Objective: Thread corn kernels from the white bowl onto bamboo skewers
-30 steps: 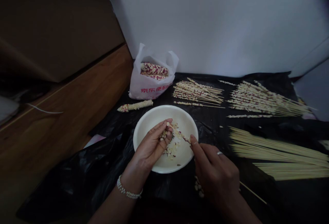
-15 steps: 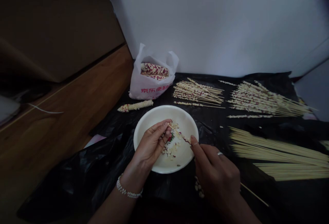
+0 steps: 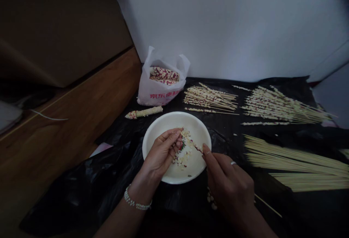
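Over a white bowl (image 3: 204, 130), my left hand (image 3: 162, 150) pinches a corn kernel at its fingertips, with more kernels seemingly tucked under its curled fingers. My right hand (image 3: 230, 179) grips a thin skewer (image 3: 268, 206) threaded with several pale and dark red kernels. The skewer's front end reaches to the left fingertips, where its point is hidden. Its bare tail sticks out behind my right hand. Loose corn kernels (image 3: 181, 161) lie in the bowl. A few pale kernels show beside and below my right hand, partly covered by it.
Behind the bowl stands a white plastic bag (image 3: 147, 94) of corn cobs, with a mostly stripped cob (image 3: 148, 112) before it. Threaded skewers lie in a smaller pile (image 3: 207, 98) and a larger pile (image 3: 272, 105). Bare skewers (image 3: 297, 158) lie right, on black plastic sheeting (image 3: 81, 194).
The skewer has slid slightly toward my left hand, and its point, visible before, is now hidden at the left fingertips. My hands have barely moved.
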Tool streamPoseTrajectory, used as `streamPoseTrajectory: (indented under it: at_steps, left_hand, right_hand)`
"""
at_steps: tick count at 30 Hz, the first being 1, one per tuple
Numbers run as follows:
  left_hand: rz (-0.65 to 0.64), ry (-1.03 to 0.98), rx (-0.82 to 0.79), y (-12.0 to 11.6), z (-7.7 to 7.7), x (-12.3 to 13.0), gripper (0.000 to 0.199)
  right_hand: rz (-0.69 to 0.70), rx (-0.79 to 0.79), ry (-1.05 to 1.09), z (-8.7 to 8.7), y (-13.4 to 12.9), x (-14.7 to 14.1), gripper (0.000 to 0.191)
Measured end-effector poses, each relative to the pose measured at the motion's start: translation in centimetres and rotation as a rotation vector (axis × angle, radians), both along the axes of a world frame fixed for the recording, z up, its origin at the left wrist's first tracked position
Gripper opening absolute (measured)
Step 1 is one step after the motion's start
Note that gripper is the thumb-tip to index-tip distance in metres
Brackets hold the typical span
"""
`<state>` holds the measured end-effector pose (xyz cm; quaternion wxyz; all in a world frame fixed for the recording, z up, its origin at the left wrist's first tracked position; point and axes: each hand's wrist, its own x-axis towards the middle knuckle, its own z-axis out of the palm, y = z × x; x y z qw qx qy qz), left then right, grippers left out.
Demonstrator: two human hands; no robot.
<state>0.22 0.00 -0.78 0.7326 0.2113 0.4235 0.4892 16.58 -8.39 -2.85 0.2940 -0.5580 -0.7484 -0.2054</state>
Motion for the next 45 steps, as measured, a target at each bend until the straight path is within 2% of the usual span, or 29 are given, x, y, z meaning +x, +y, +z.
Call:
streamPoseTrajectory:
  at_steps: [7,14,19,23,31,39,45]
  left_hand:
    - [-0.025,0.057,0.022,-0.1,-0.1,0.1,0.018]
    - [-0.181,0.007,-0.025,-0.8,0.3,0.7,0.013]
    - [-0.108,-0.155,-0.072,-0.5,0.5,0.4,0.022]
    - [-0.095,-0.165,-0.064,-0.1,0.3,0.0,0.039]
    - [-0.004,-0.087,-0.125,-0.1,1.0,0.3,0.029]
    - [0.054,-0.121,-0.065,0.0,0.1,0.1,0.013]
    - [0.037,-0.107,-0.089,0.2,0.2,0.1,0.021]
  right_hand:
    - [-0.006,0.006,0.005,-0.1,0.0,-0.1,0.042]
    - [0.007,-0.002,0.033,-0.1,0.1,-0.3,0.040]
    - [-0.016,-0.007,0.014,-0.2,0.2,0.0,0.045]
    - [-0.032,-0.005,0.016,-0.4,0.3,0.2,0.049]
    - [-0.014,-0.007,0.040,-0.5,0.2,0.3,0.044]
    - [-0.005,-0.003,0.031,-0.3,0.3,0.2,0.043]
    - [-0.012,-0.003,0.006,-0.4,0.2,0.3,0.044]
